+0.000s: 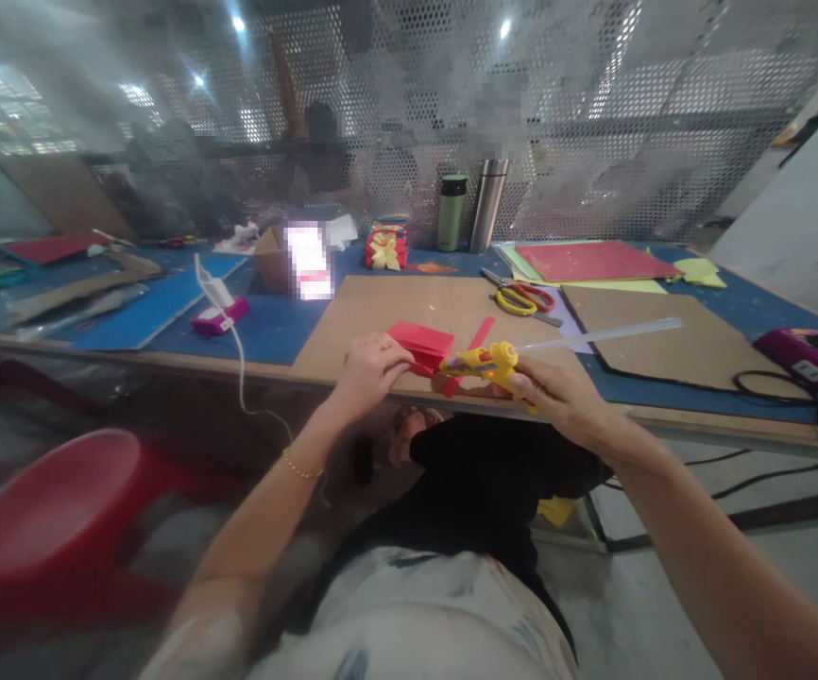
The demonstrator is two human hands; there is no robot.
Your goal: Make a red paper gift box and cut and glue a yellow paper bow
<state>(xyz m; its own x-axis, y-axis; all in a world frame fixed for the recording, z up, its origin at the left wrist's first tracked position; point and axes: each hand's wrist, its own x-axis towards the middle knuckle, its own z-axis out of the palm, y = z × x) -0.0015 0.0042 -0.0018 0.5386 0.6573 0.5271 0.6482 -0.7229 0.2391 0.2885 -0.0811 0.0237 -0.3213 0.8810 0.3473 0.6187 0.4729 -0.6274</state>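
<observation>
My left hand (379, 366) pinches the left side of a small folded red paper piece (421, 340) at the table's front edge. My right hand (557, 387) is wrapped round the grip of a yellow hot glue gun (484, 362). Its nozzle points left and meets or nearly meets the paper's right end; I cannot tell which. A long clear glue stick (622, 331) sticks out of the gun's back. Beside the nozzle, a narrow red paper strip (478, 335) lies on a brown cardboard sheet (373, 297).
Scissors (522, 297) with red and yellow handles lie behind the gun. At the back stand a green tumbler (451, 212), a steel flask (488, 206) and a red gift box (385, 247). A purple power strip (219, 316) is left; another purple box (812, 359) with a black cable is right.
</observation>
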